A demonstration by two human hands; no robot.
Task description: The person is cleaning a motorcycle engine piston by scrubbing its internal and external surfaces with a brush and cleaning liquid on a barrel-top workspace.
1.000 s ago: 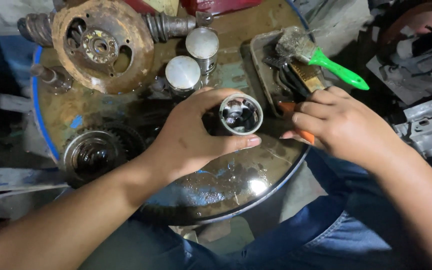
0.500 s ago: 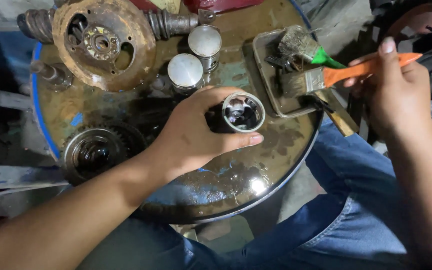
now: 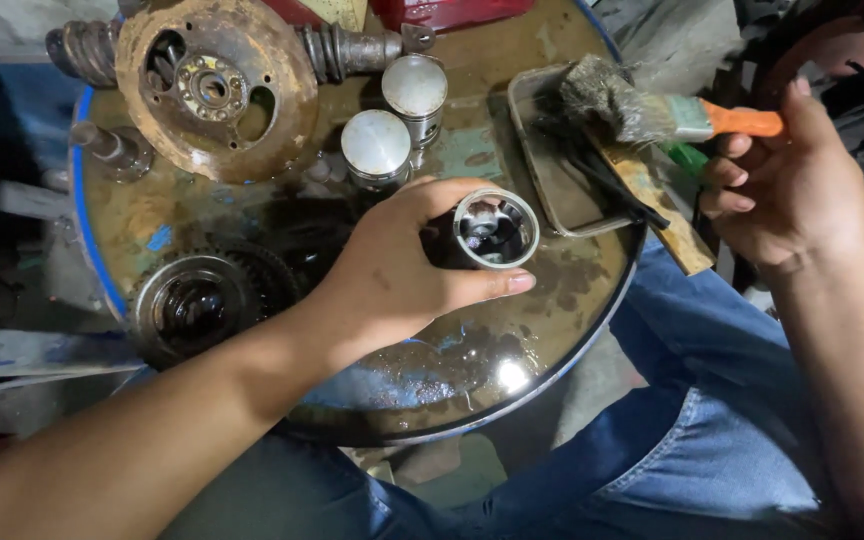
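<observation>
Two hands work over the oily drum-top tabletop (image 3: pixel 572 330). Left hand (image 3: pixel 402 270) has its grip wrapped around an open-ended metal piston (image 3: pixel 495 228), held upright. Right hand (image 3: pixel 787 185), well to the right of that grip, clasps an orange-handled brush (image 3: pixel 652 110), its bristles over a small tray (image 3: pixel 552 170).

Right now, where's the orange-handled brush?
Head view, upper right: the orange-handled brush is in the right hand, bristles over the metal tray.
</observation>
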